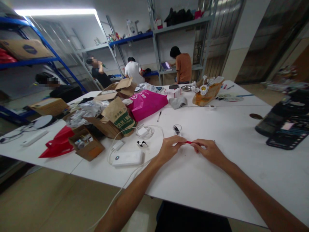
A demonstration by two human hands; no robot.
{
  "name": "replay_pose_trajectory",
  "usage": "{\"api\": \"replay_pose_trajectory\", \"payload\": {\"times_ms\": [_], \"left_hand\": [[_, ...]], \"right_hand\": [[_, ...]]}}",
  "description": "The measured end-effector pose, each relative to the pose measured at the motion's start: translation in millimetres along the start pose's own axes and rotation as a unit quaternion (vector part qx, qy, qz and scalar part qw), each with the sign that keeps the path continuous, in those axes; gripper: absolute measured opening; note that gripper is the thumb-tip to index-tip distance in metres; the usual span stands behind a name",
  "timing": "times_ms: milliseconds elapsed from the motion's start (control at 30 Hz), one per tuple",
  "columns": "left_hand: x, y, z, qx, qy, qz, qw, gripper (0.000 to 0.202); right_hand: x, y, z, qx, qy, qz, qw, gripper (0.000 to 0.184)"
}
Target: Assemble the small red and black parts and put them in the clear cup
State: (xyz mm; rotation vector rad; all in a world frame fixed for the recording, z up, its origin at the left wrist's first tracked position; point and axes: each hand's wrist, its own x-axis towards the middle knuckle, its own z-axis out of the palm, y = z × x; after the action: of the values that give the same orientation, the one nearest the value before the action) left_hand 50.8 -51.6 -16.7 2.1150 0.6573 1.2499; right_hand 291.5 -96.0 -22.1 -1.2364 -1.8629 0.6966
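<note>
A small, thin red strip (188, 142) stretches between my two hands, just above the white table (193, 180); its exact kind I cannot make out. My left hand (170, 149) pinches one end between thumb and fingers. At the other end, my right hand (208, 151) is closed on the strip in a similar pinch. Just beyond my left hand stands a small clear cup (177, 129) with dark things inside. A black-and-white small object (141, 143) and a white power bank (127, 158) lie to the left of my left hand.
White cables and a charger (143, 131) lie left. Farther off are a pen (159, 116), a pink bag (148, 104), a paper bag (119, 116), a small cardboard box (87, 145) and a red bag (59, 141). A phone (288, 132) is at right. Several people are beyond the table.
</note>
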Motion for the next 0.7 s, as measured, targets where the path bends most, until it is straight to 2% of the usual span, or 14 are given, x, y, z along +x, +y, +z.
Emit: {"api": "replay_pose_trajectory", "payload": {"times_ms": [133, 200, 300, 367, 467, 600, 700], "left_hand": [[-3, -4, -4.5, 0.042, -0.033, 0.054, 0.997, 0.024], [-3, -3, -6.5, 0.052, -0.046, 0.068, 0.995, 0.026], [-1, 1, -6.8, 0.045, -0.034, 0.078, 0.995, 0.022], [1, 4, -5.6, 0.035, -0.011, 0.077, 0.996, 0.018], [4, 7, -4.2, 0.033, 0.019, 0.056, 0.998, 0.014], [4, 7, -4.1, 0.031, 0.023, 0.013, 0.999, 0.013], [3, 7, -3.9, 0.016, 0.006, 0.004, 1.0, 0.014]], "right_hand": [[-2, 1, -3, -0.004, -0.047, 0.009, 0.999, 0.056], [-3, 3, -2, 0.022, -0.074, 0.039, 0.996, 0.06], [-3, 4, 1, 0.102, -0.107, 0.115, 0.982, 0.069], [-2, 5, 3, 0.155, -0.113, 0.142, 0.971, 0.075], [1, 3, 4, 0.167, -0.077, 0.117, 0.976, 0.066], [2, -2, 0, 0.08, -0.013, 0.049, 0.995, 0.048], [-1, -3, -4, 0.018, -0.013, 0.01, 1.0, 0.051]]}}
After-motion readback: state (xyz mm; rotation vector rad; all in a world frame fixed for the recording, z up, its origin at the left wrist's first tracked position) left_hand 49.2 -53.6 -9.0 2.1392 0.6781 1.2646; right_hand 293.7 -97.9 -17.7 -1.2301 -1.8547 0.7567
